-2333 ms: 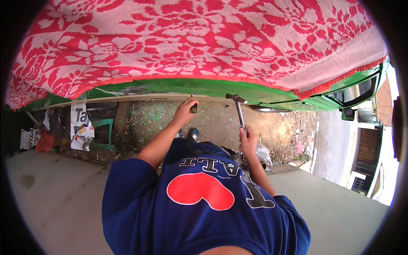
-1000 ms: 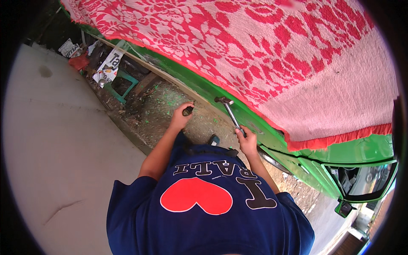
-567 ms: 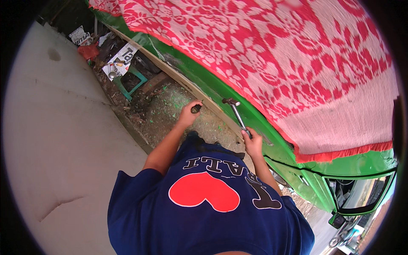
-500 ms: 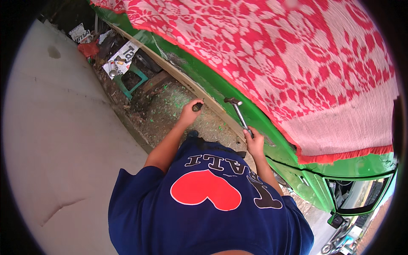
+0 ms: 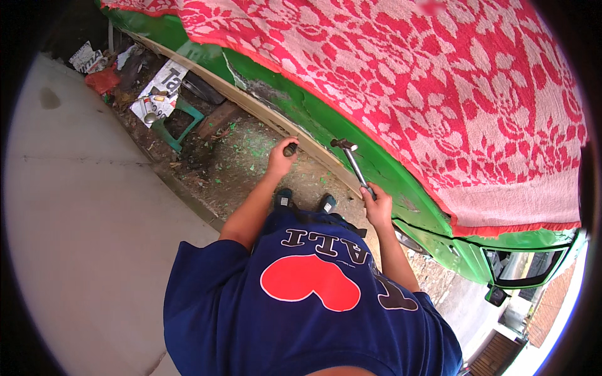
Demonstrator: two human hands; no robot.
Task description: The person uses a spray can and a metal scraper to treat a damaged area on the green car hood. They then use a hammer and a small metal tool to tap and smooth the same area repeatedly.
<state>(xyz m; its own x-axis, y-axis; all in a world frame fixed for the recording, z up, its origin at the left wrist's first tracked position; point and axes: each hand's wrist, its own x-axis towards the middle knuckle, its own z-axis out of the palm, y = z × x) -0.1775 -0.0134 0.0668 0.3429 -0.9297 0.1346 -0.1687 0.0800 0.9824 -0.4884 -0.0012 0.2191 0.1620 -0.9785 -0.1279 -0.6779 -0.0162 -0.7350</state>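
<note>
My right hand (image 5: 378,207) is closed around the dark grip of a hammer (image 5: 355,164). Its steel shaft slants up and left, and the head hangs beside the green car panel (image 5: 307,109). To the left, my left hand (image 5: 279,161) has its fingers wrapped round a dark, round-ended tool handle (image 5: 290,150). The rest of that tool is hidden, so I cannot tell its kind. Both hands are near a long wooden board (image 5: 269,116) that runs along the panel's lower edge. Bare grey patches mark the panel's green paint.
A red and pink patterned cloth (image 5: 401,106) covers the car's upper side. Beyond my left hand are a green stool (image 5: 182,125), a printed white sheet (image 5: 157,88) with small cans on it, and green paint flakes on the ground. A grey wall (image 5: 88,207) borders the left.
The view has shifted a little, and both my feet now show below the hands. The hammer and the dark handle stay in my hands, nearly in the same places.
</note>
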